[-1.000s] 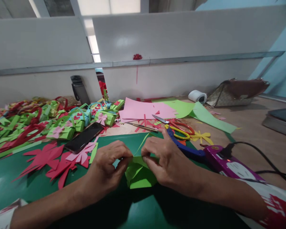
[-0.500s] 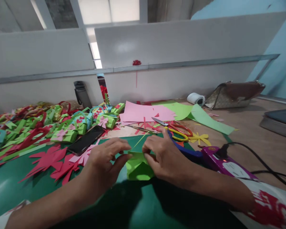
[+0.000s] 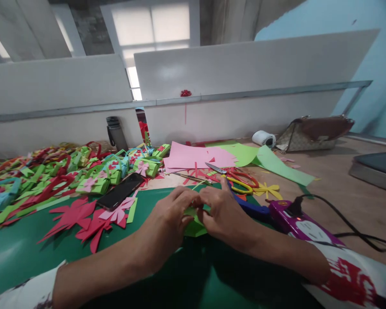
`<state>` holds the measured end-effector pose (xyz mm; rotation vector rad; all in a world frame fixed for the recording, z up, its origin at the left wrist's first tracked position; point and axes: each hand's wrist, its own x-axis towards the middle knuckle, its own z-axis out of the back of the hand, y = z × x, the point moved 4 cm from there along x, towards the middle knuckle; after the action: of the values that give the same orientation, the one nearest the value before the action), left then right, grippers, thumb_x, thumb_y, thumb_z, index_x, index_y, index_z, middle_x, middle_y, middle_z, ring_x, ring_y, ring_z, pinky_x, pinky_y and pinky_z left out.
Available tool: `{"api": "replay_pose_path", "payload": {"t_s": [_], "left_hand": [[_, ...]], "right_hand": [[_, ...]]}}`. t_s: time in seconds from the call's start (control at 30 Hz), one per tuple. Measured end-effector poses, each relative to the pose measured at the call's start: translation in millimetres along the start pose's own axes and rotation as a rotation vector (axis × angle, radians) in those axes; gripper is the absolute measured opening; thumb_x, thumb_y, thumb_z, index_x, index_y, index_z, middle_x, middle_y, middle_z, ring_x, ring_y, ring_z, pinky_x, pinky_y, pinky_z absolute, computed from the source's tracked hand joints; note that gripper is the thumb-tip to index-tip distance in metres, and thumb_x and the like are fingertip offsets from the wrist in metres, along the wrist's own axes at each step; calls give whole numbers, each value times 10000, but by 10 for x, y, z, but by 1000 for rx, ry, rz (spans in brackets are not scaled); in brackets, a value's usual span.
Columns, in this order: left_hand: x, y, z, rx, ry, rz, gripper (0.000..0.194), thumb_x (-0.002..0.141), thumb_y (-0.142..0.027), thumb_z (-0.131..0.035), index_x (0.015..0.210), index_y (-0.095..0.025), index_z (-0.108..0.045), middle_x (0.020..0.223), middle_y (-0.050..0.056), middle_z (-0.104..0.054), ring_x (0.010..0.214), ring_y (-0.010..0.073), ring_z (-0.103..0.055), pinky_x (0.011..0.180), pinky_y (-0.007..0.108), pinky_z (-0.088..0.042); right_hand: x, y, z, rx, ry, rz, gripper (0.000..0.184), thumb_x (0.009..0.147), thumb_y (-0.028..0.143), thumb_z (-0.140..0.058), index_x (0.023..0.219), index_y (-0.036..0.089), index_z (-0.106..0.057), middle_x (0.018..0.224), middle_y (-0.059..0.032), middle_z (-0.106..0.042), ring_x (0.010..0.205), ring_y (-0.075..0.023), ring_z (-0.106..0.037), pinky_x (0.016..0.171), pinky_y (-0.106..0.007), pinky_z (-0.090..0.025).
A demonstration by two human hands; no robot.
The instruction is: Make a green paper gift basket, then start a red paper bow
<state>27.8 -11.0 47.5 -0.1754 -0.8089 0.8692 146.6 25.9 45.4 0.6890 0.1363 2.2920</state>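
Observation:
A small folded piece of bright green paper is between my hands, low in the middle of the view. My left hand pinches its upper edge from the left, and my right hand holds it from the right with bent fingers. The fingertips of both hands meet and cover much of the paper's top. A thin green strip shows just beyond the fingers. On the left lie red paper flowers and a pink paper flower, with a green paper strip beside them.
Scissors with red and yellow handles lie beyond my right hand, near a blue tool and a purple power strip. A phone borders the pile of small paper bags. Pink sheets lie farther back.
My left hand has moved right, from the paper's left edge to against my right fingers, and now covers more of the green paper. The view has tilted slightly upward.

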Motion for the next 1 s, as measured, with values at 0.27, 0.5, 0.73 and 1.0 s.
{"api": "replay_pose_path", "payload": {"t_s": [0.27,0.5,0.73,1.0], "left_hand": [[13,212,-45,25,127,85,200,805,-53,-471,940,-147,-585,813,26,-654,681,124,-583,632,219,-426],[71,548,425,-237,-25,489,129,656,-165,-628,763,-146,-697,662,-4,-669,590,111,-570,558,190,-440],[27,518,401,-459,-57,651,152,551,-174,-685,699,-140,-703,598,-3,-653,545,95,-557,528,181,-460],[53,492,423,-446,-14,582,169,585,-192,-712,741,-129,-700,610,13,-660,526,105,-574,520,208,-504]], "right_hand": [[8,62,75,51,-13,112,111,765,105,-517,725,162,-603,730,-16,-634,761,-170,-581,949,-517,-267],[-5,-81,504,186,-389,271,153,807,212,-600,953,171,-613,940,-63,-650,937,-184,-578,848,-350,-438],[-14,-105,314,346,-157,46,316,759,109,-614,1060,207,-621,971,-37,-615,928,-162,-565,853,-322,-450],[4,-141,354,523,-62,-131,377,740,131,-615,1103,229,-625,974,-14,-658,878,-155,-587,859,-333,-444]]}}
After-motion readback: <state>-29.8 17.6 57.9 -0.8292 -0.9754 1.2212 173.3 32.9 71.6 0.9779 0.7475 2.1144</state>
